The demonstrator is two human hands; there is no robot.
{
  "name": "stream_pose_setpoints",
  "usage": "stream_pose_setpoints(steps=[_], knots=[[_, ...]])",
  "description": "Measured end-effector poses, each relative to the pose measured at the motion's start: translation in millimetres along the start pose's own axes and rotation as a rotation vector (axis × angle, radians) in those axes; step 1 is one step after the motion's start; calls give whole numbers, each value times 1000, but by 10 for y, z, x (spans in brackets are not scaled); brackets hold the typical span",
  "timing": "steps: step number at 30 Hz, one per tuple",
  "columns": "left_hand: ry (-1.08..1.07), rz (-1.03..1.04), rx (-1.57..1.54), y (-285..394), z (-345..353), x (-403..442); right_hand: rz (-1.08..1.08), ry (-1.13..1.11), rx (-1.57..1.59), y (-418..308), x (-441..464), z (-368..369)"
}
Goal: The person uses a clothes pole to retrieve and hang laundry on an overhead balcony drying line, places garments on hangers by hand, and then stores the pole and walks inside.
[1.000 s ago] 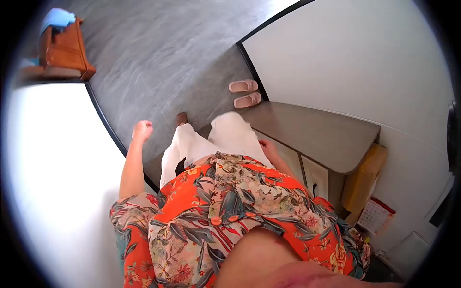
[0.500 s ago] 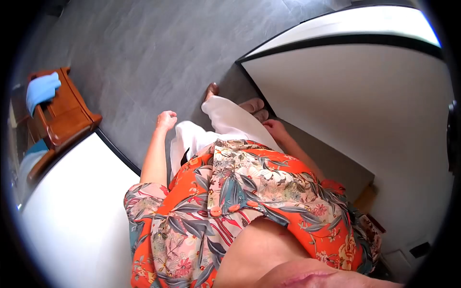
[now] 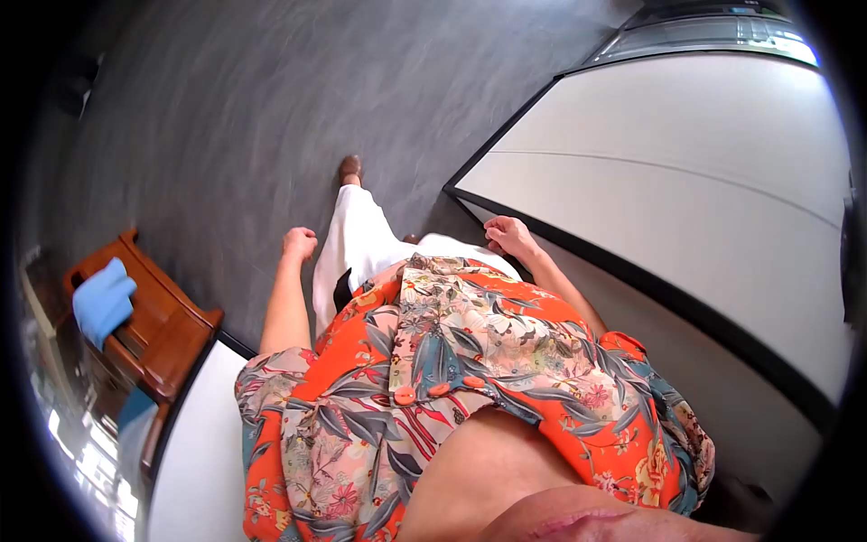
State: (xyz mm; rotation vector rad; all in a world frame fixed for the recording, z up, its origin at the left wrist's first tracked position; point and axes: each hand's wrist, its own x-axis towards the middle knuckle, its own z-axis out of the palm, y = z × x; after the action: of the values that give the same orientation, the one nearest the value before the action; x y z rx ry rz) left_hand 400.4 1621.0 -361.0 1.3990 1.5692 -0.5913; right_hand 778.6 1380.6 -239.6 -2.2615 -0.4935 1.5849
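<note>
My left hand (image 3: pixel 299 242) hangs at my side over the grey floor, its fingers curled in, with nothing seen in it. On the other side my right hand (image 3: pixel 510 235) is held beside my hip, also with loosely curled fingers and no object showing. It is nearest to the black edge of a white wall panel (image 3: pixel 668 135). White trousers (image 3: pixel 361 230) hang between the two hands, and a brown shoe (image 3: pixel 351 168) is stepped forward.
At the left stands a brown wooden piece of furniture (image 3: pixel 176 348) with a light blue cloth (image 3: pixel 104 303) over it. A white surface (image 3: pixel 194 452) with a black border lies close on my left. Grey flooring (image 3: pixel 253 99) stretches ahead.
I have walked forward: one shoe is now further ahead, and the slippers by the right-hand wall are out of sight. My right hand has swung forward, while my left has dropped back slightly.
</note>
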Motion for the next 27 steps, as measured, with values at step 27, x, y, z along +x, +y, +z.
stream_pose_setpoints(steps=[27], knots=[[158,243,-75,339,-203,113,23,61,3,-159,99,-277]])
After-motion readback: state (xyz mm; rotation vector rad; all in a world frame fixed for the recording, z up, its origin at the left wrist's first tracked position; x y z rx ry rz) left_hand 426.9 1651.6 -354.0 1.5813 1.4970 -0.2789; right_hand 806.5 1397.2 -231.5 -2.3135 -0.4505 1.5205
